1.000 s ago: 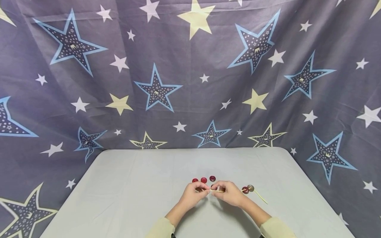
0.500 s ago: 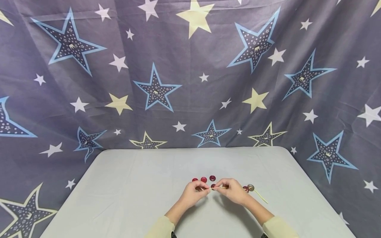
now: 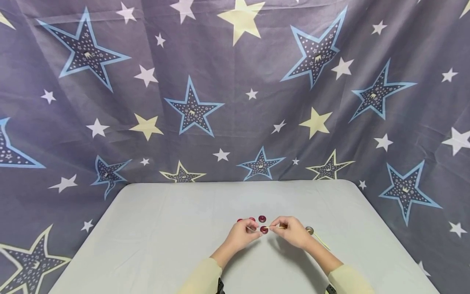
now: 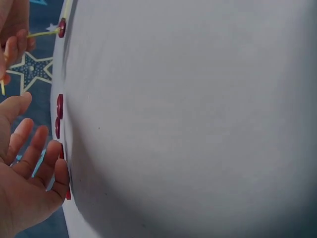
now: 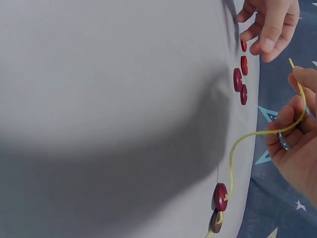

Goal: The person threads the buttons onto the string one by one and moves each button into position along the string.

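Nearest you, your pale yellow sleeves (image 3: 202, 275) end short of the wrists, which leaves both hands bare for fine work. Your left hand (image 3: 239, 235) hangs just over the table with its fingers spread and loosely bent, thumb well away from the fingertips; it has hold of nothing. That wide gap probably suits a small flat thing better than a fist would. Your right hand (image 3: 293, 232) pinches the cord (image 5: 267, 132) between thumb and forefinger, close behind its free end, while the other fingers curve loosely with the slack running across them. Gripped so near the end, the short tip sticks out rather than flopping, I judge.

From your fingers the cord drops to a strung button (image 5: 221, 197), dark red, then to a brown button (image 3: 309, 230) just beside it. Both seem to be threaded, and they rest off to your right, where the slack reaches them without pulling tight.

By your left thumb, the near button (image 3: 264, 230) lies on the table; in the head view the cord's tip lines up with it, but your right wrist view shows that end held well clear. Just beyond lie a dark button (image 3: 262, 219) and two red buttons (image 5: 244, 65), the latter partly behind your left fingers. Being flat and loose on the pale table (image 3: 165, 228), they stand out clearly. The starry cloth (image 3: 213, 61) closes off the back.
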A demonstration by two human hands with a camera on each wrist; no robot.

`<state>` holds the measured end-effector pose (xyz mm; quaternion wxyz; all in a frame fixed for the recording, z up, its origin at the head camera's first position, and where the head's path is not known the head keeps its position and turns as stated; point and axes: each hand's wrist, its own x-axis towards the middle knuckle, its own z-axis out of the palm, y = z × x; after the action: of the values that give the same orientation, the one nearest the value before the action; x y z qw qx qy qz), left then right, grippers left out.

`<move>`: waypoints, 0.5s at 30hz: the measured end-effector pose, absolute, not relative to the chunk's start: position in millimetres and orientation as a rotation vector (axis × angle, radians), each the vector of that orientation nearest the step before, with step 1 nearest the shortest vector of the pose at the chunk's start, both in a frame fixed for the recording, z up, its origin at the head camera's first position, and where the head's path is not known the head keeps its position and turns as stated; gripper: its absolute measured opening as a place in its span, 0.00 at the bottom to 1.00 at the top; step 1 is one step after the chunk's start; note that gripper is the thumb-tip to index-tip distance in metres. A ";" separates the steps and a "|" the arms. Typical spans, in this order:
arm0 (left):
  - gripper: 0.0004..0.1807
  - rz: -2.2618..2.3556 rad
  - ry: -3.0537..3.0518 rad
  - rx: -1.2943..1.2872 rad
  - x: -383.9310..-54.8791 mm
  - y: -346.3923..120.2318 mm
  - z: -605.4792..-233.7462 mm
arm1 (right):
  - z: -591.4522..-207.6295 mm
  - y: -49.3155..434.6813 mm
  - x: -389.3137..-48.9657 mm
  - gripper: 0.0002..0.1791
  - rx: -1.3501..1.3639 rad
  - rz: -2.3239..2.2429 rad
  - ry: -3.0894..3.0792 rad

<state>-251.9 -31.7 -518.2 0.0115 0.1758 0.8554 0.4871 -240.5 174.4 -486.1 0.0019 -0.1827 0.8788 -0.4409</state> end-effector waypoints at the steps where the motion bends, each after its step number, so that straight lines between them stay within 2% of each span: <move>1: 0.13 1.492 2.687 0.558 -252.8 -30.8 -518.4 | -485.6 174.8 -240.6 0.08 -0.575 -1.385 2.757; 15: 0.14 1.049 2.949 0.663 -256.7 -15.3 -517.7 | -484.7 177.2 -242.5 0.06 -0.584 -1.401 2.767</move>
<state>-256.7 -15.3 -517.7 -0.0290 0.2071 0.9213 0.3278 -242.5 177.2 -484.7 -0.0071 -0.1851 0.8767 -0.4439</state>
